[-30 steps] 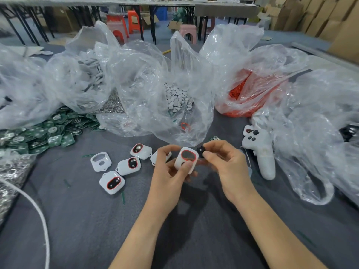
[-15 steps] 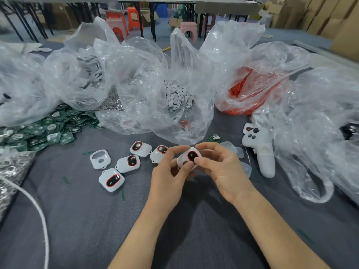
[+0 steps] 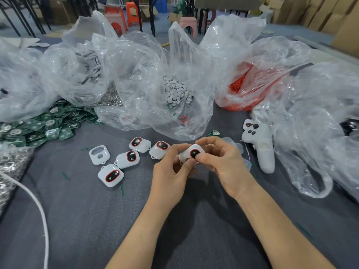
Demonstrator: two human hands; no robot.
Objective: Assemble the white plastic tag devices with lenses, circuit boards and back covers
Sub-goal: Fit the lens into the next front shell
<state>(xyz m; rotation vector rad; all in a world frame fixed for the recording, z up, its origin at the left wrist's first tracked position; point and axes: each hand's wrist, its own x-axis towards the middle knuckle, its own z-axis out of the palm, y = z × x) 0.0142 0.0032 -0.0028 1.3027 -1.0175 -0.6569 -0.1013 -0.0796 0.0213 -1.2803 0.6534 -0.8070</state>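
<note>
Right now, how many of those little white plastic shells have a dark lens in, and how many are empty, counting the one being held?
White plastic shells with a red-ringed dark lens, on the grey table: 4
Lensed shell held by left hand and right hand: 1
Empty white plastic shell, no lens: 1
Total: 6

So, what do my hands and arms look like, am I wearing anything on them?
Two bare hands: the left hand and right hand wear no gloves, and no rings show. Both forearms are bare, with no sleeves, watch or bands in view.
</note>
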